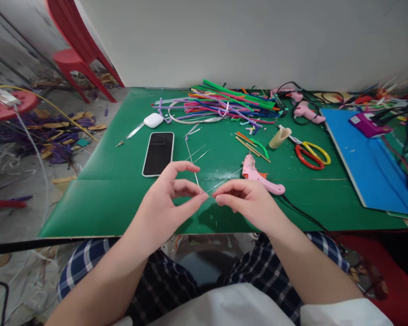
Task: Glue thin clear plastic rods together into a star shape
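Observation:
My left hand pinches the near end of a thin silvery wire between thumb and a finger, over the green tabletop. The wire slants up and away, with a tiny purple bit at its far end. Close beside it, my right hand has thumb and fingers pressed together near the same end; whatever sits in that pinch is too small to make out. A pink hot glue gun lies just beyond my right hand. A phone with a dark screen lies beyond my left hand.
Behind lies a pile of colourful pipe cleaners. Scissors, a beige tube and thin sticks are to the right, before a blue board. A white earphone case is at left. The glue gun's black cord crosses the near edge.

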